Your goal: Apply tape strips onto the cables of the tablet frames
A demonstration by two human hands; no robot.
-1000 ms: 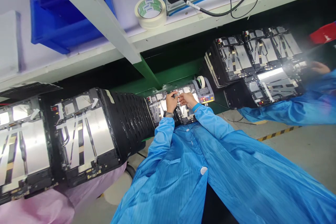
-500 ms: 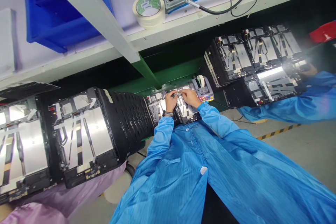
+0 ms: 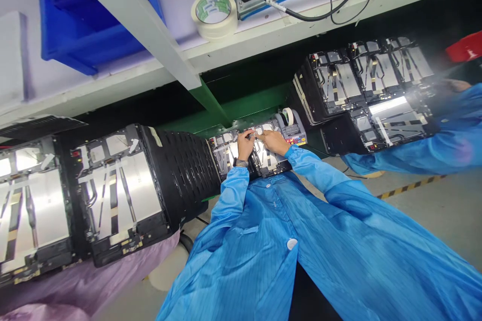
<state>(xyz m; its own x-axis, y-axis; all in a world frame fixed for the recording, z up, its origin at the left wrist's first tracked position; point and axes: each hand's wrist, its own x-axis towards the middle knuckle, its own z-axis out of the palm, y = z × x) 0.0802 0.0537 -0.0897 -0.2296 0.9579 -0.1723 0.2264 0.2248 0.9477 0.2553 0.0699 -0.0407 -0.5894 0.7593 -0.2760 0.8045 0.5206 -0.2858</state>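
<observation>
My left hand (image 3: 245, 145) is at the upper edge of an electronic panel assembly (image 3: 268, 162), its fingers bent and drawn together. From the right, my right hand (image 3: 275, 141) reaches in over the same assembly, index finger pointing left and the other fingers curled. The fingertips of both hands nearly meet. Whatever they hold is too small to make out. This assembly has a silvery plate with dark flat cables in a black frame. A similar panel assembly (image 3: 228, 155) lies against its left side. Just right of my right hand stands a grey tape dispenser (image 3: 296, 127) with a cream roll.
Stacked black frames (image 3: 181, 170) with panels on top stand at left. More panel stacks (image 3: 341, 88) are at right, where a co-worker's blue sleeve (image 3: 406, 153) reaches in. A white shelf (image 3: 263, 42) overhead carries a tape roll (image 3: 214, 15) and blue bins (image 3: 94, 45).
My right hand has shifted slightly and its index finger now points flatter to the left. My left hand stays put. The co-worker's hand at right has moved up and to the right.
</observation>
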